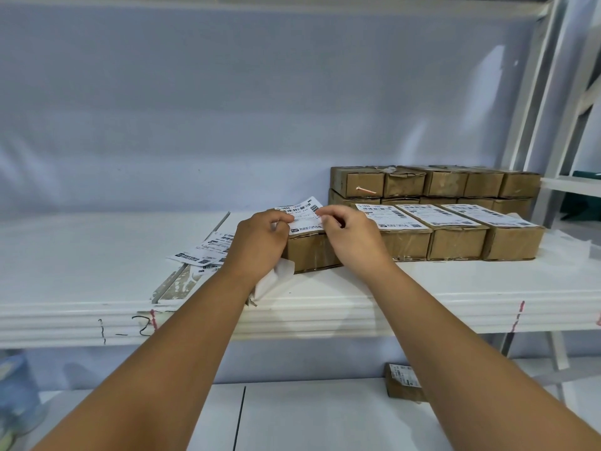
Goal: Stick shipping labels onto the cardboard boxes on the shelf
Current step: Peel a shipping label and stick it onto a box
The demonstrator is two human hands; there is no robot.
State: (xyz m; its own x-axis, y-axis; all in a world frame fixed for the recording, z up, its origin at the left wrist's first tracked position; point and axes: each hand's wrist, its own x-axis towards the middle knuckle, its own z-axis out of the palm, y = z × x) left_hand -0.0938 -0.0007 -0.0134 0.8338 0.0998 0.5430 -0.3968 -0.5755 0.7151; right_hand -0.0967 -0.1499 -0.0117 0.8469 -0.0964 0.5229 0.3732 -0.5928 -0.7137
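Soft, even, cool light fills the scene and gives the wall (227,109) behind the shelf (422,307) a bluish cast, with pale glare streaks toward its right end. Shadows are faint, only a thin dark line under the boxes (455,242). Wide-angle distortion bows the shelf's front edge and tilts the post (535,92) at its right. Fine print on the label (304,216) is too soft to read.

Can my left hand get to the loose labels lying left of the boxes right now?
Probably, once freed: the loose labels lie right beside the left hand with nothing between, but it is pinching a label over the front box.
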